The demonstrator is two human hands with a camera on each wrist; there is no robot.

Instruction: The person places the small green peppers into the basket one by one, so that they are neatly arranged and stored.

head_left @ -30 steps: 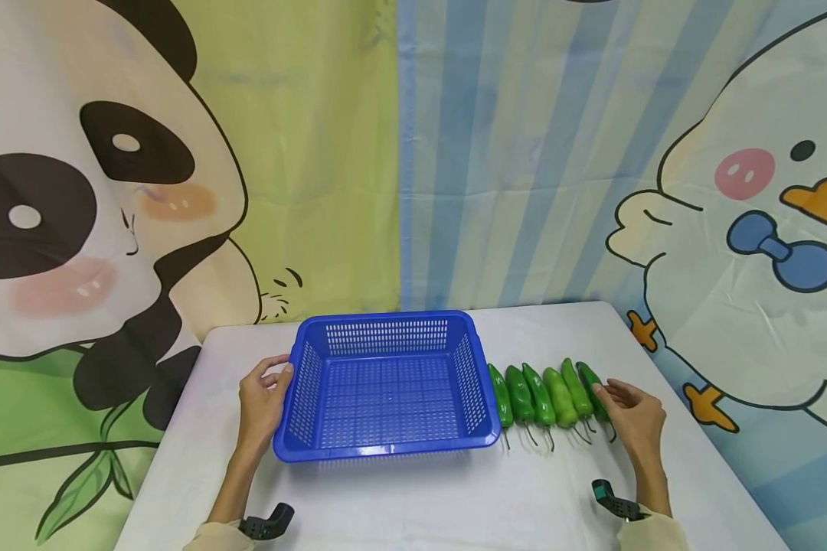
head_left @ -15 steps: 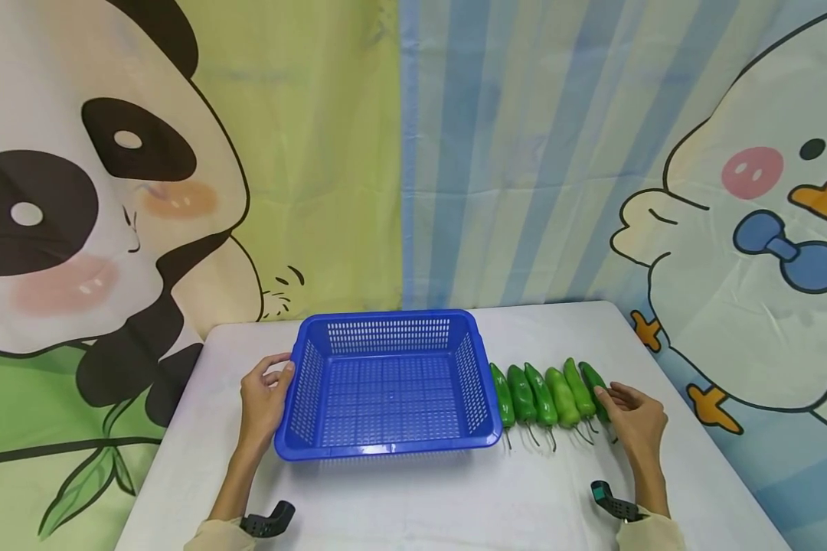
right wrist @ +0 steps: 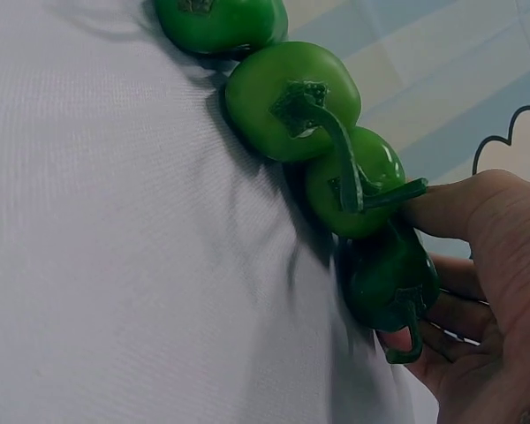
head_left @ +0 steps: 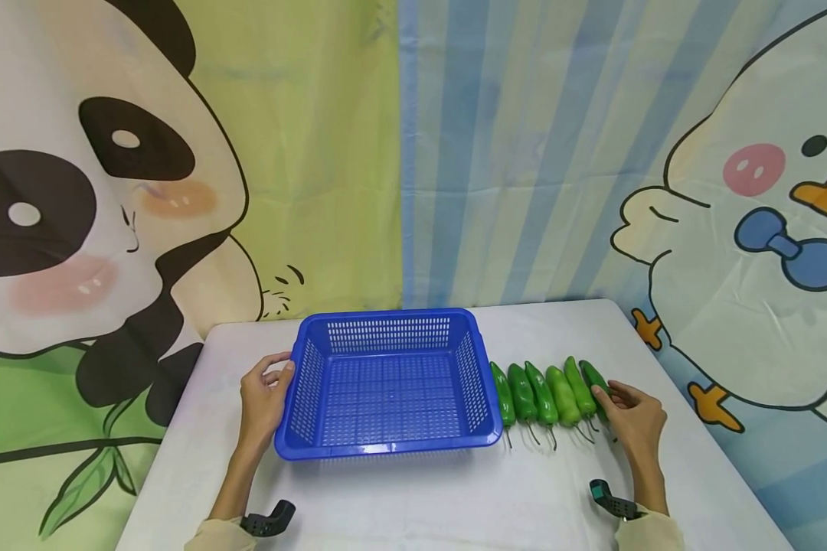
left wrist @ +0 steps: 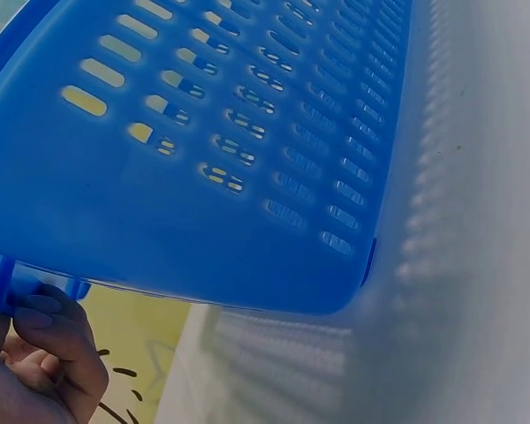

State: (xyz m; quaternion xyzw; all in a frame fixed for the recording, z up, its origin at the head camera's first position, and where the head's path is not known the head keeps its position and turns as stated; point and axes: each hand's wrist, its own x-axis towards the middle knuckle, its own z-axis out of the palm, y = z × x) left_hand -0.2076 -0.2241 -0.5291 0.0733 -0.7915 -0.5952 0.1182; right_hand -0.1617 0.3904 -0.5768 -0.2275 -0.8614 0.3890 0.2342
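In the head view, little has changed over the last second: the basket, the peppers and both hands keep their places, beyond a slight shift of the camera. The blue rectangular slotted plastic basket [head_left: 386,449] sits at the frame's lower centre on a white cloth-covered table [head_left: 427,505]. The left hand [head_left: 262,402] holds its left rim. Right of the basket, six glossy green peppers [head_left: 543,394] lie in a row, stems toward the bottom edge. At the row's right end, the right hand [head_left: 630,417] grips the slender dark green pepper [head_left: 594,376]. I judge the work to be at a pause, all six peppers being outside the basket.

In the left wrist view, bent fingers pinch the basket's edge at lower left.

In the right wrist view, fingers curl behind the end pepper at lower right; whether the thumb also touches its lighter neighbour [right wrist: 353,181], I cannot tell.
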